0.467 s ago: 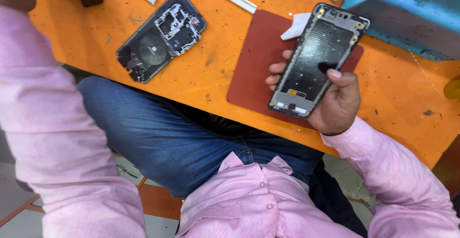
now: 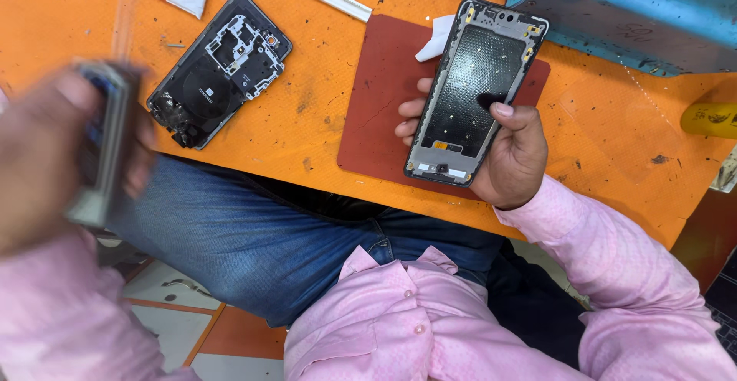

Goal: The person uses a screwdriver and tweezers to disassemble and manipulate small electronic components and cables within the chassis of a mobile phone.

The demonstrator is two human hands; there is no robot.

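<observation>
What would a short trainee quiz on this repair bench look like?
1. True or false: the right hand holds the phone frame over the red mat.
2. What lies on the orange table to the left of the mat? A: an opened phone with a round coil. B: a cup. C: scissors.
3. What does the left hand hold?
Key: 1 true. 2 A. 3 a flat grey object, too blurred to identify.

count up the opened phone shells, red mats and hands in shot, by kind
opened phone shells: 2 (held shell, table shell)
red mat: 1
hands: 2 (right hand gripping held shell, left hand gripping blurred flat part)
total: 5
</observation>
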